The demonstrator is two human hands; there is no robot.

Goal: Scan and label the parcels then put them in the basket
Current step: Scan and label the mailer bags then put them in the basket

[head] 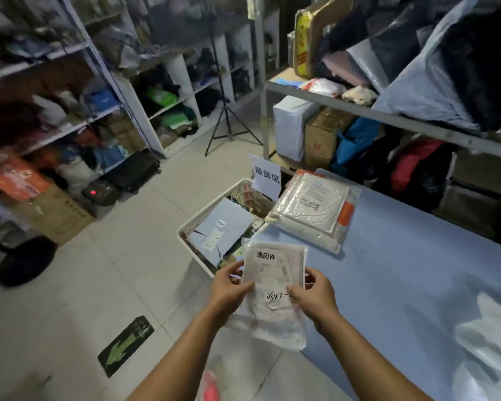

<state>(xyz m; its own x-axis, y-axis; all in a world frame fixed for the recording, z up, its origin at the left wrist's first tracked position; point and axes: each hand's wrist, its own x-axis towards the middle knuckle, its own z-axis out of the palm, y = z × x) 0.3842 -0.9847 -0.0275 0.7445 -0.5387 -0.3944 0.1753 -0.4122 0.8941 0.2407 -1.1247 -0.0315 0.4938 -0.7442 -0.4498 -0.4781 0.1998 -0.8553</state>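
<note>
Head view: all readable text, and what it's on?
"退货区": white sign at the basket.
"退回件": sticker on the held parcel.
Handwritten numbers on the held parcel and stacked parcels: not surely readable.
Labels in the basket, carton prints, floor sticker: too blurred.

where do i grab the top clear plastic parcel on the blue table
Probably pinch the flat clear plastic parcel at its near-left corner, coming from the white slatted basket side: it lies flat, and that corner reaches the blue table edge, so fingers fit beneath.
</note>
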